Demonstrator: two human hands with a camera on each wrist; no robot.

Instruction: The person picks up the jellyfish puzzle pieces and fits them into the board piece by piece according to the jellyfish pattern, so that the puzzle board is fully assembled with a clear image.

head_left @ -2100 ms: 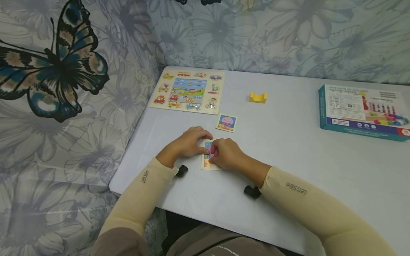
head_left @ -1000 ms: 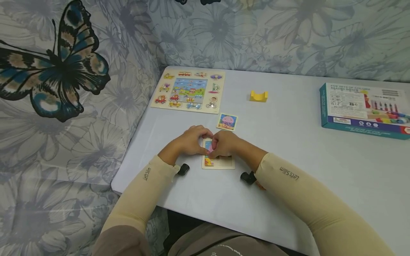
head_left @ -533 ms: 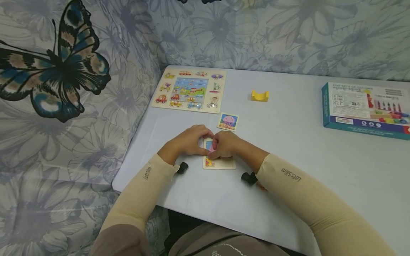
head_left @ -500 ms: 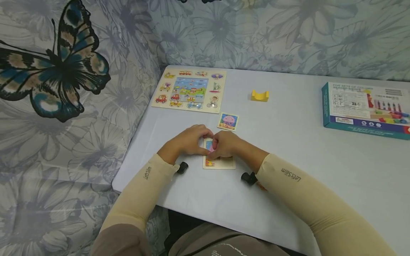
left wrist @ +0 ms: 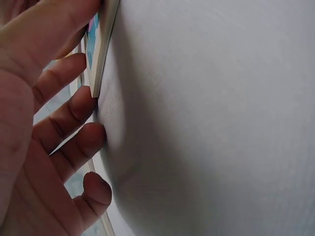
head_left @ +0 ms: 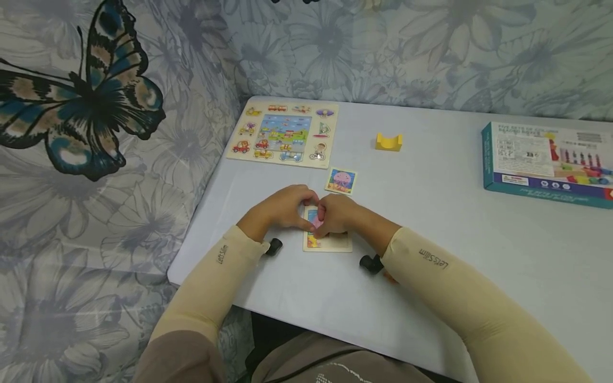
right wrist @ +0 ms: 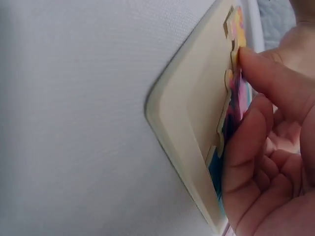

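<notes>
Lying at six o'clock from the jellyfish picture point(head_left: 341, 181), the puzzle point(head_left: 337, 242), gripped at nine o'clock by the left hand point(head_left: 287, 207), its pieces point(head_left: 313, 241) pinched by the right hand point(head_left: 337, 214), should handle light and stiff, best held by its rim point(head_left: 330, 249).

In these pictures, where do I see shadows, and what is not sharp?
Left wrist view: a broad, soft shadow on the tabletop beside the fingers; right wrist view: a thin shadow along the edge of the puzzle board; head view: small print on the box too blurred to read.
</notes>
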